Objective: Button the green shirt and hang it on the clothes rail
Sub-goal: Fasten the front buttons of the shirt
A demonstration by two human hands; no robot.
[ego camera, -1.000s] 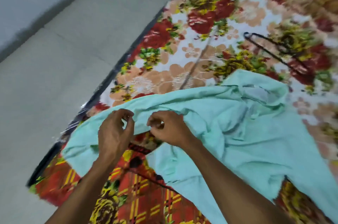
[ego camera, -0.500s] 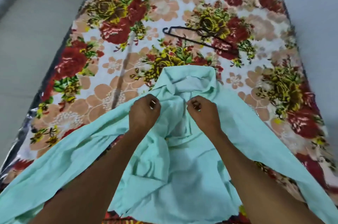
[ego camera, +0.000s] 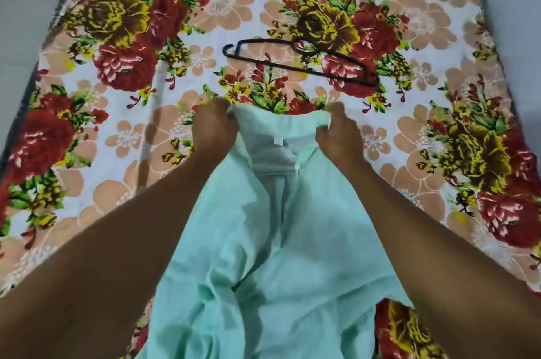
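Observation:
The mint-green shirt (ego camera: 272, 256) lies bunched lengthwise on the flowered bed, collar end pointing away from me. My left hand (ego camera: 213, 127) grips the left corner of the collar. My right hand (ego camera: 339, 133) pinches the right corner, and the collar edge is stretched between them. The front hangs open below the collar, showing a white label and a small white button (ego camera: 296, 166). A black clothes hanger (ego camera: 301, 61) lies flat on the bed just beyond the collar, touching neither hand.
The floral bedsheet (ego camera: 123, 136) covers the whole bed. A grey floor (ego camera: 26, 7) runs along the left edge, and a pale wall (ego camera: 518, 21) borders the right side. No clothes rail is in view.
Both hands have moved up from the middle of the shirt to the collar corners and spread apart. The shirt has been drawn into a narrower bundle, and the view has closed in on the bed.

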